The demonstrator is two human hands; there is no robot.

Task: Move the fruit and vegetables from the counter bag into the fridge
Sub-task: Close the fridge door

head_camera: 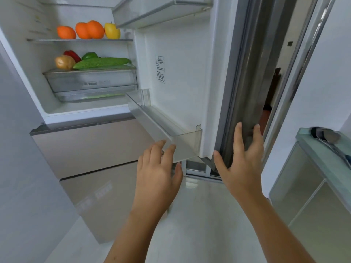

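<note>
Our right hand (pixel 241 164) lies spread on the fridge door (pixel 180 73) edge at four o'clock, left hand (pixel 157 171) spread beside it, empty. Door seems stiff, heavy; push there.

Two bare arms and two hands show. The left hand (pixel 157 173) and the right hand (pixel 241 164) have slim fingers with short, neat nails. The left arm (pixel 136 224) and the right arm (pixel 275 224) are bare and smooth from the wrist to the edge of the view.
</note>
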